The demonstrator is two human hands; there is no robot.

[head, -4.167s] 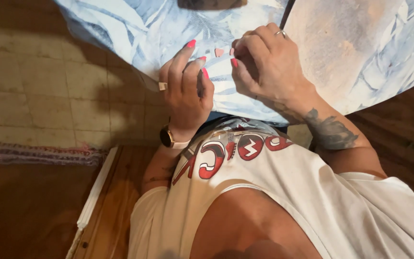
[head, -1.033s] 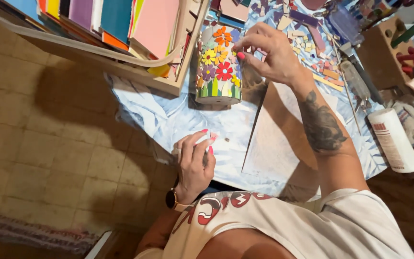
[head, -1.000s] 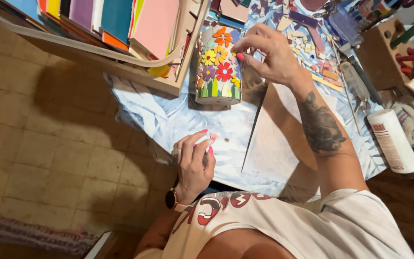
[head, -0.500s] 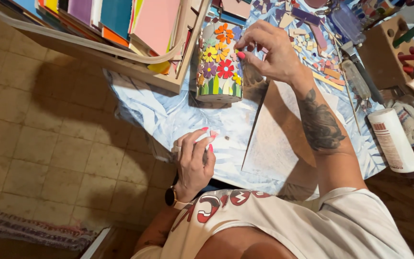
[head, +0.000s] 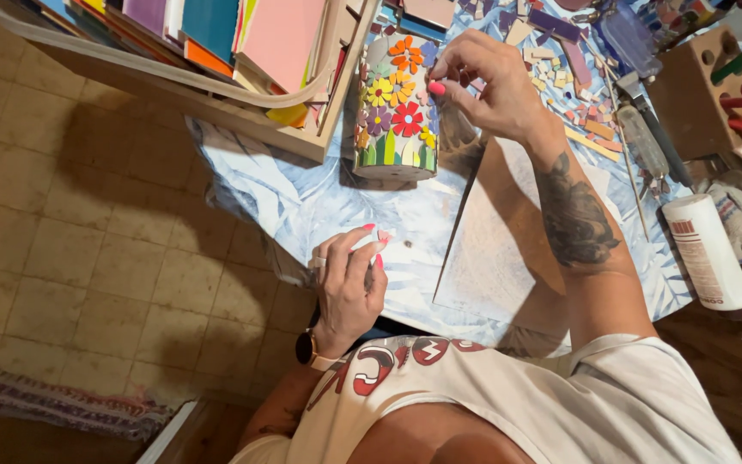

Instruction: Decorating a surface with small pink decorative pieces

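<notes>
A cylindrical vase (head: 395, 107) covered in a colourful flower mosaic stands on the pale blue patterned tablecloth (head: 302, 202). My right hand (head: 484, 82) rests against the vase's upper right side, fingertips pinched as if on a small tile piece; the piece itself is too small to make out. My left hand (head: 349, 288) lies at the table's near edge, fingers curled around a small white object. A watch sits on that wrist.
A wooden tray (head: 242, 94) of coloured tile sheets stands at the left back. Loose mosaic pieces (head: 590, 116) and tools lie at the right, with a white glue bottle (head: 708, 251), a wooden tool block (head: 697, 86) and a brown board (head: 508, 232). Tiled floor lies left.
The view went from my two hands together over the cloth to the table. In the last second my right hand stayed at the vase's top; my left hand barely moved.
</notes>
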